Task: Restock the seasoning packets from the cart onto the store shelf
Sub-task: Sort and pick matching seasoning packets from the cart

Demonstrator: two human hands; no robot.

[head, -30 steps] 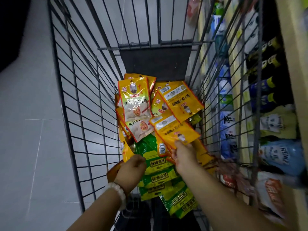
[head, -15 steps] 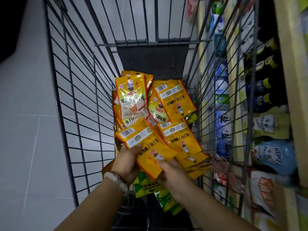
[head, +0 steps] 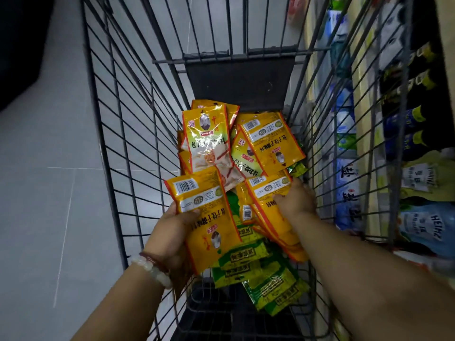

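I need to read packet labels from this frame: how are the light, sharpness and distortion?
Head view: dim overall; the yellow packet held by the left hand is fairly sharp, with glare on the upper front-facing packet; shelf bottles at the right edge are smeared; wide-angle lens bends the cart wires.

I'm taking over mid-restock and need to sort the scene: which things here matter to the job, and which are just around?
Part of the job:
- yellow packet, held by left hand
- yellow packets, under right hand
- loose yellow packets
- green packets
- cart
- shelf

Just around:
- dark bottles
- Heinz pouch
- bead bracelet
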